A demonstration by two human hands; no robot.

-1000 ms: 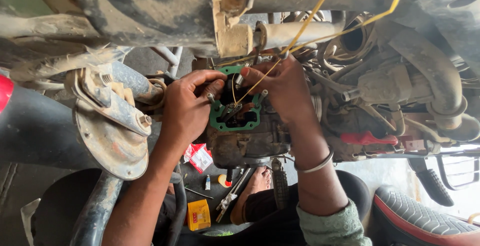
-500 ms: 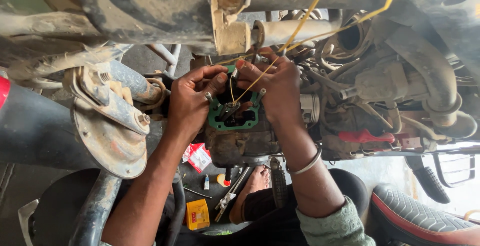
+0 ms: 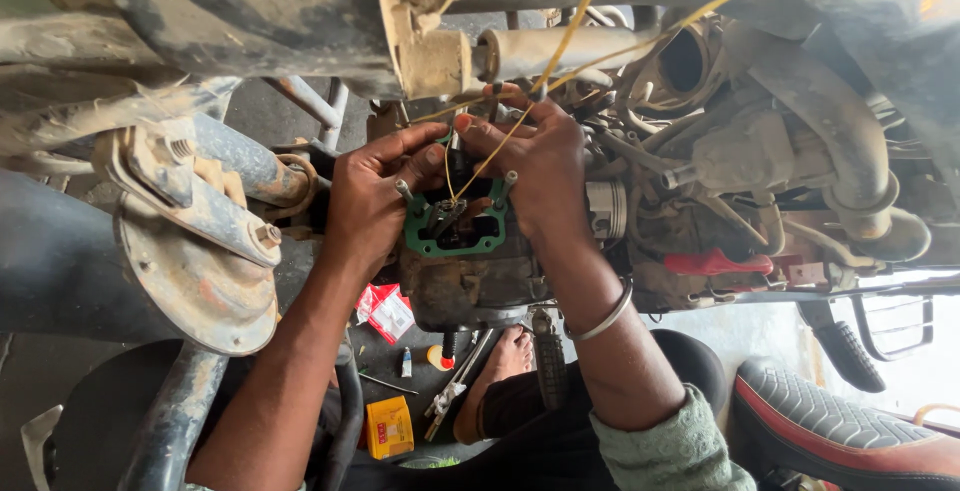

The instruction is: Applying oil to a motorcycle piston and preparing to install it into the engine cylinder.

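Both forearms rose from the lower edge of the view toward the engine block (image 3: 470, 281) of a motorcycle, and the hands met above its open top. The left hand (image 3: 375, 201) lay with its back to the camera, wrist bent a little, the fingers curled over the left edge of the green gasket (image 3: 452, 243) and the thumb reaching to the middle; its grip was half closed and touched the gasket, but I could not tell if it pinched anything. The right hand (image 3: 545, 176) came from the right side, a metal bangle (image 3: 603, 317) low on the forearm, and its fingertips were pressed together on a small dark part (image 3: 457, 163) just above the gasket. The gasket sat flat on top of the block, around the studs. A yellow wire (image 3: 560, 46) ran down from above between the two hands into the opening. Below, on the floor, lay a small yellow box (image 3: 388, 427) and a red and white packet (image 3: 385, 311).
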